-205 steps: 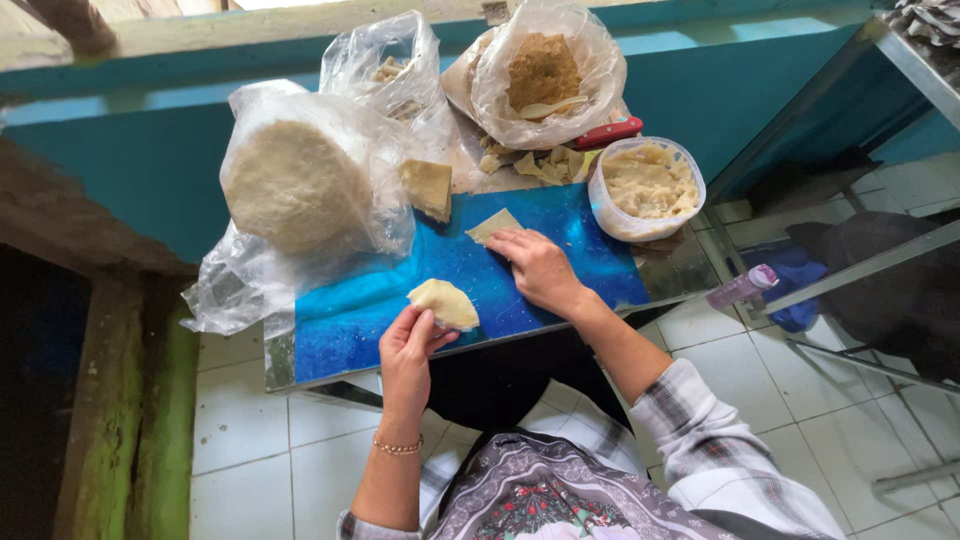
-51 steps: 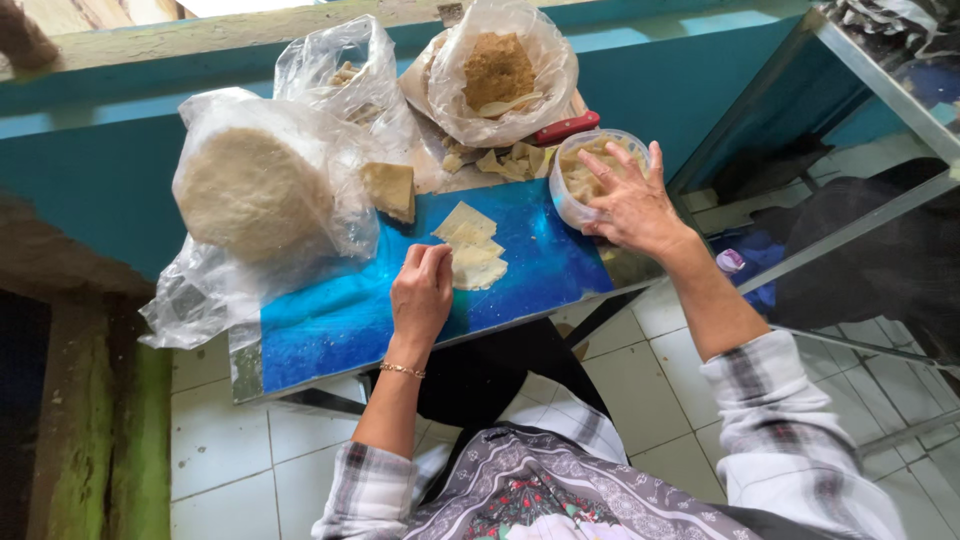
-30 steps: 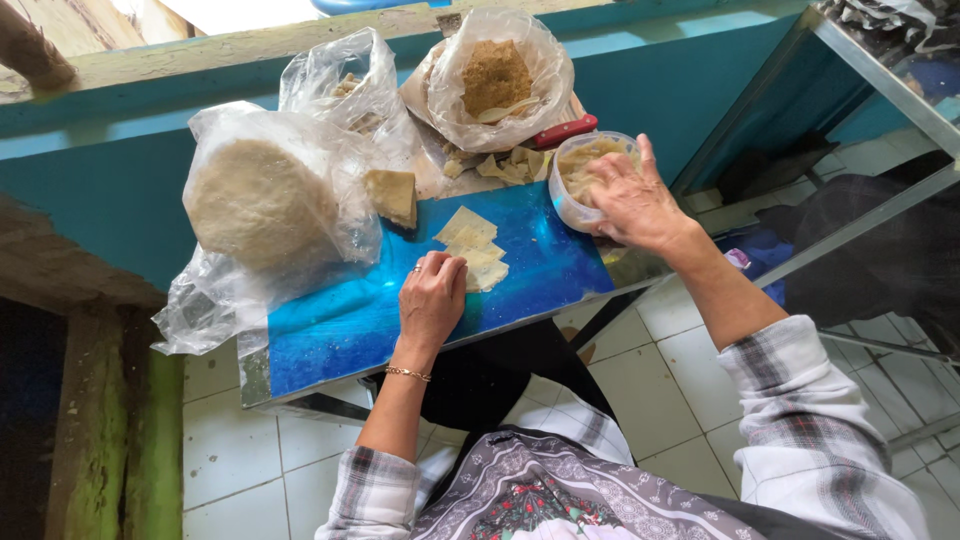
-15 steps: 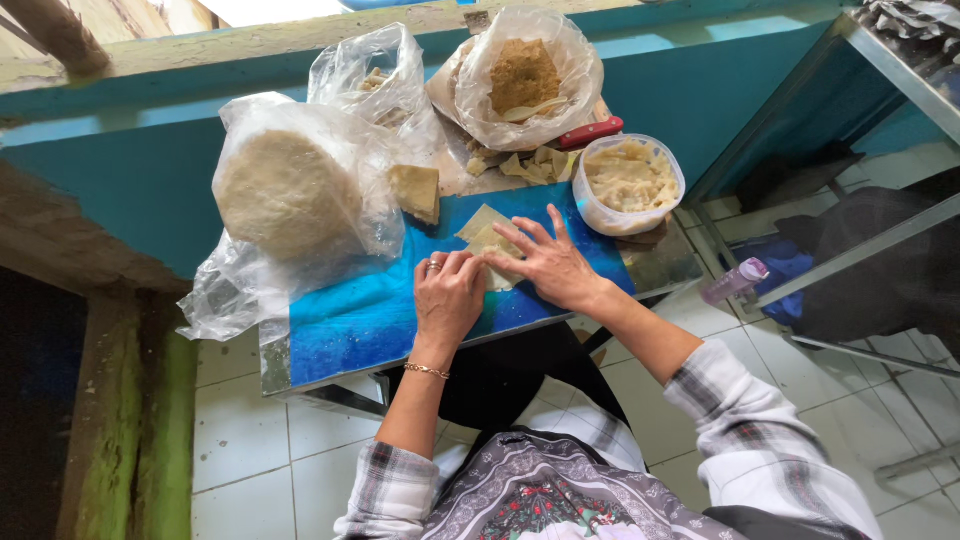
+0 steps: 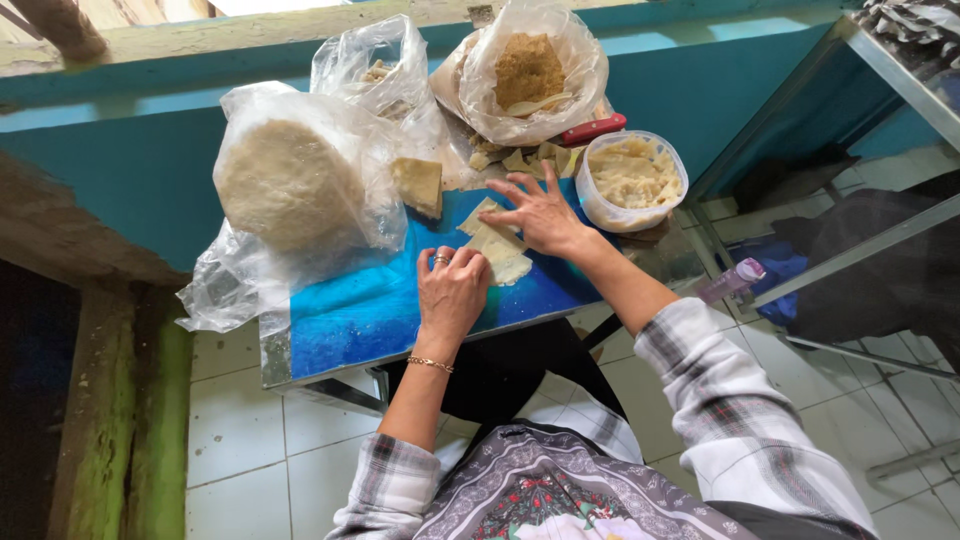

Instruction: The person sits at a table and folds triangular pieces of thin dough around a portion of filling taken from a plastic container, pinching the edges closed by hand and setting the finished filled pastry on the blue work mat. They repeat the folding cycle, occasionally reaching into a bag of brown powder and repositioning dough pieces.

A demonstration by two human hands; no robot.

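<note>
Both hands, left (image 5: 452, 290) and right (image 5: 545, 212), press flat, unclenched, on pale thin dough sheets (image 5: 497, 245) atop the glossy blue board (image 5: 360, 310).

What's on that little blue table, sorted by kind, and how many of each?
Plastic bags holding food: 3, the big dough bag, a small clear bag and the brown filling bag
Plastic tubs: 1
Red-handled tools: 1
Stacks of pale wrappers under the hands: 1
Total: 6

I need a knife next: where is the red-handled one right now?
In the head view, the red handle lies at the table's far side, between the bag of brown filling and the white bowl.
</note>
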